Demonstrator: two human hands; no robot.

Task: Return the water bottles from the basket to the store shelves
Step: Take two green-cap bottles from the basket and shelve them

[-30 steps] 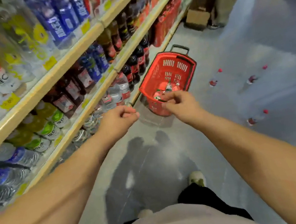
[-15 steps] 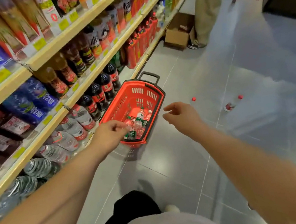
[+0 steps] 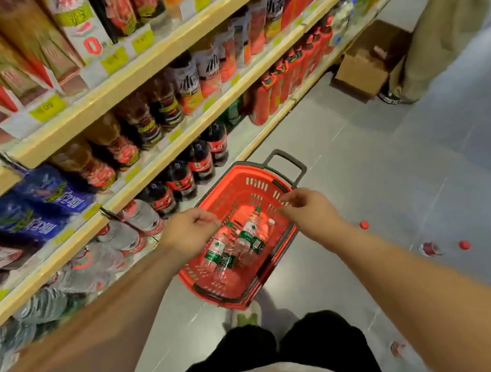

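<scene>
A red shopping basket (image 3: pixel 235 189) with a dark handle stands on the floor beside the shelves. Several clear water bottles (image 3: pixel 247 238) with green labels lie inside it. My left hand (image 3: pixel 190 233) hovers over the basket's left rim with its fingers loosely curled and holds nothing. My right hand (image 3: pixel 309 211) hovers over the right rim, also holding nothing. Neither hand touches a bottle. On the lowest shelf to the left stand water bottles with red labels (image 3: pixel 135 227).
Cola bottles (image 3: pixel 199 164) fill the lowest shelf behind the basket, with juice and tea on the shelves above. A loose bottle (image 3: pixel 429 249) and red caps (image 3: pixel 363 225) lie on the floor at right. Farther down the aisle are a cardboard box (image 3: pixel 370 66) and another person (image 3: pixel 448 12).
I have walked up to the basket, which now lies right below my hands. Both hands have moved over its rims. Neither has taken hold of anything.
</scene>
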